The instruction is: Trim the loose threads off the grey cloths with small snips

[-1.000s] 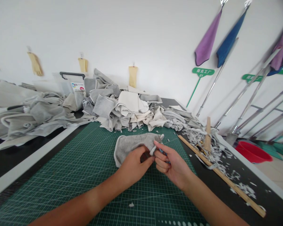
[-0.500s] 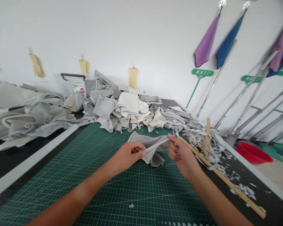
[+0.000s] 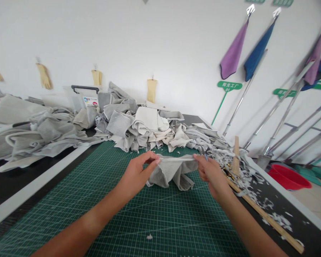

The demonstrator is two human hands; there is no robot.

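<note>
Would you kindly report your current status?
Left hand, right hand holding grey fabric piece taut. Small metal scissors in right hand. Green grid cutting mat beneath.

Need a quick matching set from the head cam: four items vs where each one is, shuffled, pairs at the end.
Items
1. grey fabric piece
2. wooden strip
3. red basin
4. purple cloth

Places
A. hanging on the white wall
B. on the floor
C. pinched between the left hand and right hand
D. lying on the dark table, right of the cutting mat

Pairs: 1-C, 2-D, 3-B, 4-A
</note>
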